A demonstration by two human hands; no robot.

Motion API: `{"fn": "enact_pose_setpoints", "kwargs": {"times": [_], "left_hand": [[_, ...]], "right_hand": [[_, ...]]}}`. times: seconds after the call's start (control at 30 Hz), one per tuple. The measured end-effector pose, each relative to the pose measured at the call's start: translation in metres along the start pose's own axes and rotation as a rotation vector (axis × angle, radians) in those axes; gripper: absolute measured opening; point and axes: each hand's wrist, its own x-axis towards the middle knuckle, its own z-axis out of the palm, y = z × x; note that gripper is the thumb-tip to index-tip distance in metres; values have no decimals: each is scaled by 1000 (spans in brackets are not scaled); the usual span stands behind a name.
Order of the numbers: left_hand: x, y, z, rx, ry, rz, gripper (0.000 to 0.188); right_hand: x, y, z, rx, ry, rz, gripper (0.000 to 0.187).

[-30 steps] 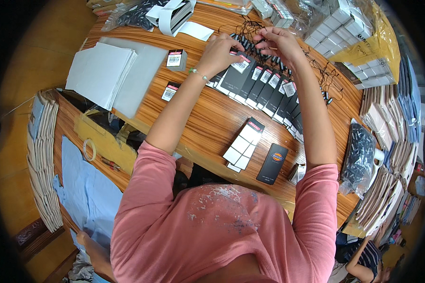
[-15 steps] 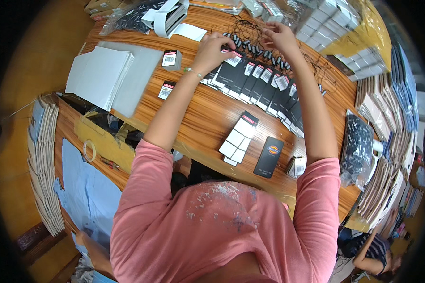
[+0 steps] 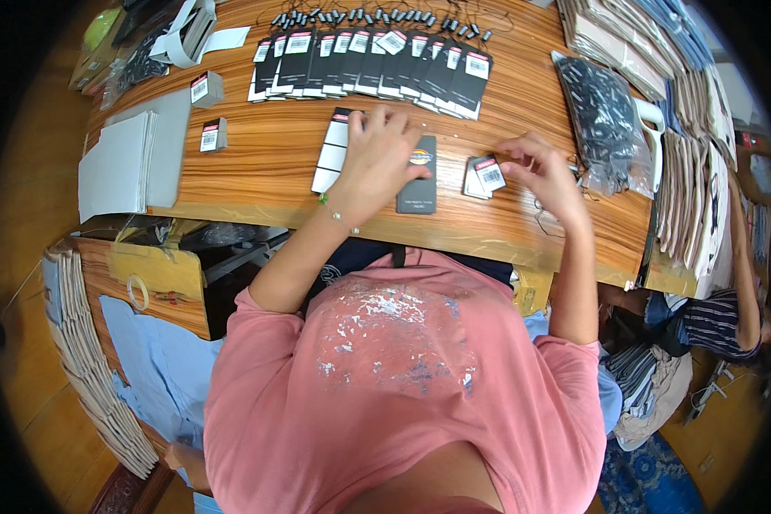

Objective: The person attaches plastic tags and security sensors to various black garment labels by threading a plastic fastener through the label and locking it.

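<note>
Over the near part of the table my left hand [image 3: 384,158] is spread, fingers bent and thumb out. It covers parts of a black hang tag with white panels [image 3: 329,163] and a dark card with a round coloured emblem [image 3: 417,194]. My right hand [image 3: 544,176] is at the right edge of a small stack of barcode label cards [image 3: 488,176], thumb and index finger apart; I cannot tell whether they touch it. Farther off, a fanned row of black hang tags [image 3: 364,64] lies overlapping, with black strings and small clips at the top.
Two small label stacks [image 3: 206,89] stand at the left, near a pile of white sheets [image 3: 116,167]. To the right lie a clear bag of dark clips [image 3: 604,120] and folded garments [image 3: 694,163]. Another person [image 3: 720,321] is at the lower right.
Both hands have come back from the far tag row toward the near edge. The left is now over the panelled tag and dark card, the right beside the small label stack. The view has shifted.
</note>
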Motion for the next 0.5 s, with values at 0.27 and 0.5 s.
{"fn": "enact_pose_setpoints", "kwargs": {"times": [0.27, 0.5], "left_hand": [[3, -6, 19, 7, 78, -8, 52], [-9, 3, 15, -467, 135, -175, 44]], "right_hand": [[-16, 10, 29, -276, 142, -104, 38], [-13, 21, 37, -11, 225, -112, 27]]}}
